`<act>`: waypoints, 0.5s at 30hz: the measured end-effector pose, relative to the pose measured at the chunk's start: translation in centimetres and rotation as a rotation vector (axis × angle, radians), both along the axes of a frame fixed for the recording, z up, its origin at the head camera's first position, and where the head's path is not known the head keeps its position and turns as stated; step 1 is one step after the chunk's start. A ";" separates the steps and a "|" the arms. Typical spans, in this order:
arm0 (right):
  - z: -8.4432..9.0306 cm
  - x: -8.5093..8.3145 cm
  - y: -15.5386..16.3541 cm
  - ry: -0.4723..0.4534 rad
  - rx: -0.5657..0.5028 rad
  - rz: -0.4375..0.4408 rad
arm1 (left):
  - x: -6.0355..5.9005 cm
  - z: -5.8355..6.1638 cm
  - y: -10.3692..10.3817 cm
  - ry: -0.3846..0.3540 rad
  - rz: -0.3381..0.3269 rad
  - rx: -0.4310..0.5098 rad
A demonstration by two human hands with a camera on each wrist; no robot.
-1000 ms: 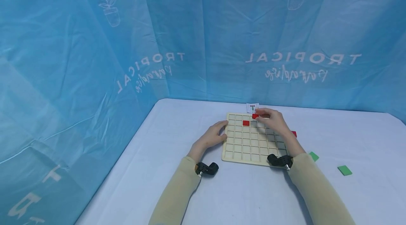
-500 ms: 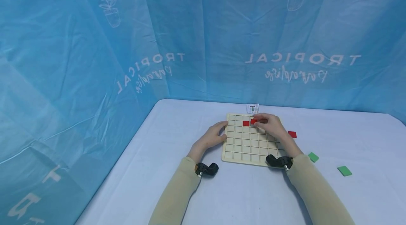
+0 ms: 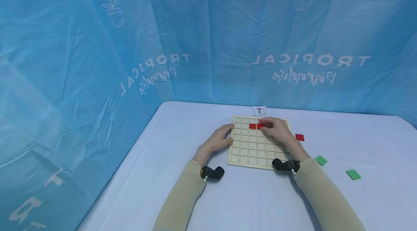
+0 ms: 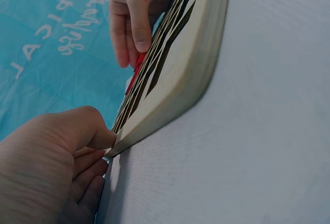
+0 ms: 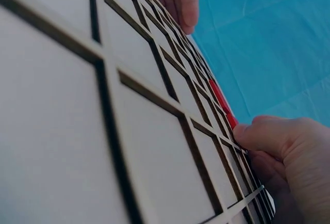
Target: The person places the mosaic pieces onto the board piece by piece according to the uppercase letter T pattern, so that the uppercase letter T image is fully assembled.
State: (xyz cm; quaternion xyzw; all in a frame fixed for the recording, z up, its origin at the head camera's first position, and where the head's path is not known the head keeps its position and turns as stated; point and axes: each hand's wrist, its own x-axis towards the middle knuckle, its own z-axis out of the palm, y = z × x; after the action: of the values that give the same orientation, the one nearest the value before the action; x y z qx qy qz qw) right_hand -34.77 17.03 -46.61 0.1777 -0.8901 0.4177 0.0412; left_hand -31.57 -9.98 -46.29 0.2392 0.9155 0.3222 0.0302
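Note:
A cream grid board [image 3: 247, 144] lies on the white table. My left hand [image 3: 219, 138] rests against its left edge, thumb and fingers spread apart along the rim; in the left wrist view the thumb [image 4: 93, 128] touches the board's side. Toward the back of the grid, my right hand [image 3: 277, 129] pinches a red square tile [image 3: 259, 126] at a cell. Directly left of that tile, another red tile [image 3: 252, 126] sits in its own cell. The right wrist view shows my right thumb [image 5: 252, 135] on the red tile's edge, low over the grid.
Behind the board lies a small printed grid card [image 3: 259, 110]. To the right of the board are a loose red tile [image 3: 300, 137] and two green tiles [image 3: 321, 160]. A blue printed curtain [image 3: 228, 42] hangs behind and at the left of the table.
My right hand has lowered the red tile from above the board's back edge into line beside the other red tile. My left hand has stayed at the left edge.

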 end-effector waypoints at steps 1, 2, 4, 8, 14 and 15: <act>0.0 0.0 0.0 -0.001 0.004 0.000 | 0.0 0.0 0.0 -0.001 0.001 0.003; 0.0 0.0 0.0 -0.002 0.009 -0.001 | 0.0 0.0 0.0 -0.002 0.000 0.007; 0.0 0.0 -0.1 -0.006 0.017 -0.002 | 0.0 0.0 0.0 -0.004 -0.001 0.012; 0.0 0.0 -0.1 -0.003 0.024 -0.004 | 0.0 0.0 0.0 -0.004 -0.002 0.014; 0.3 0.1 -0.1 -0.018 0.016 -0.018 | 0.0 0.1 -0.1 -0.001 -0.010 0.017; 0.4 0.0 -0.1 -0.025 0.006 -0.024 | 0.0 0.1 -0.1 0.000 -0.013 0.018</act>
State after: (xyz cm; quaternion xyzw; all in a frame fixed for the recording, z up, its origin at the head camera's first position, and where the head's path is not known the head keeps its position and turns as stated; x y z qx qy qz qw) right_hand -34.72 16.92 -46.17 0.1619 -0.8938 0.4169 0.0346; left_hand -31.54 -10.05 -46.22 0.2454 0.9110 0.3302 0.0303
